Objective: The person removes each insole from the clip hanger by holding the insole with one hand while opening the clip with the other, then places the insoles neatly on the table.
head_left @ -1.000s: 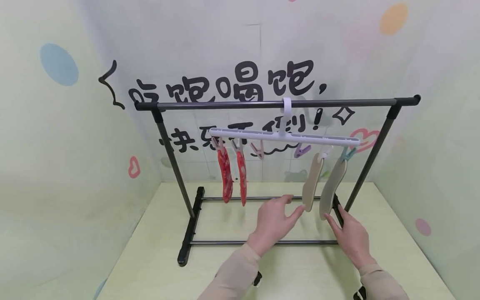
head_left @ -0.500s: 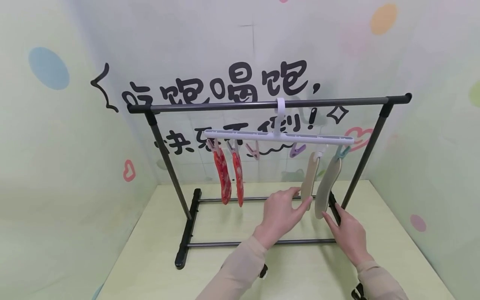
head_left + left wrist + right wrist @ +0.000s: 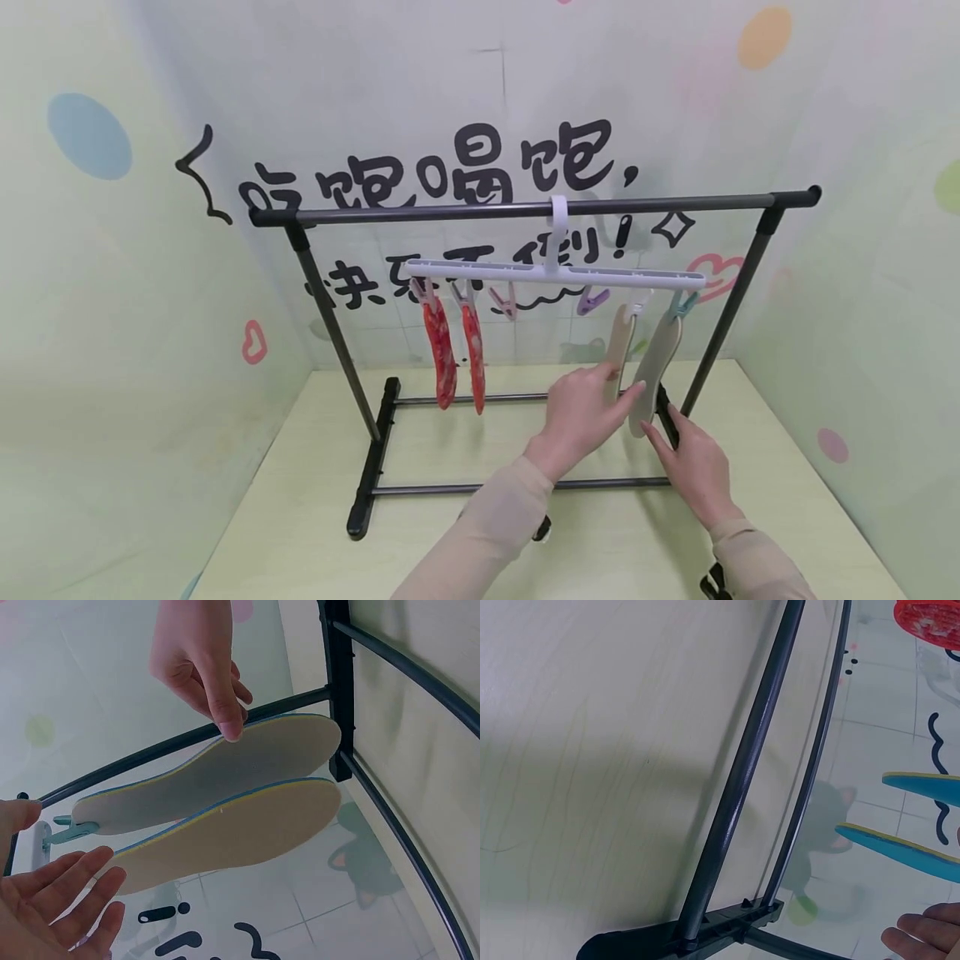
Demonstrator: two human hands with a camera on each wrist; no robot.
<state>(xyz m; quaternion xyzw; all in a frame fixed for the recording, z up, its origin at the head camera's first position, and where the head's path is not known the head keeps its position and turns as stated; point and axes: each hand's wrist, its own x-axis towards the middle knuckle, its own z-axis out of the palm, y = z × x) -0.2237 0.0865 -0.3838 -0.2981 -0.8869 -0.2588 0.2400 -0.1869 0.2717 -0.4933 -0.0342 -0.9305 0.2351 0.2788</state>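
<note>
Two insoles hang by clips from the right end of a pale lavender clip hanger. The left one is beige, the right one greyish; both have blue and yellow edges. My left hand is at the beige insole, thumb and fingers apart; in the left wrist view its fingers are extended beside the clip end. My right hand is at the lower end of the grey insole. Its thumb touches that insole in the left wrist view, while its other fingers stay apart from it in the right wrist view.
The hanger hooks over the top bar of a black rack standing on a light wood table. Two red-and-white patterned strips hang at its left end. A pink clip and a purple clip hold nothing.
My left hand has moved right and slightly up, from the beige insole's lower end to partly cover it. My right hand stays near the grey insole. The view has shifted slightly.
</note>
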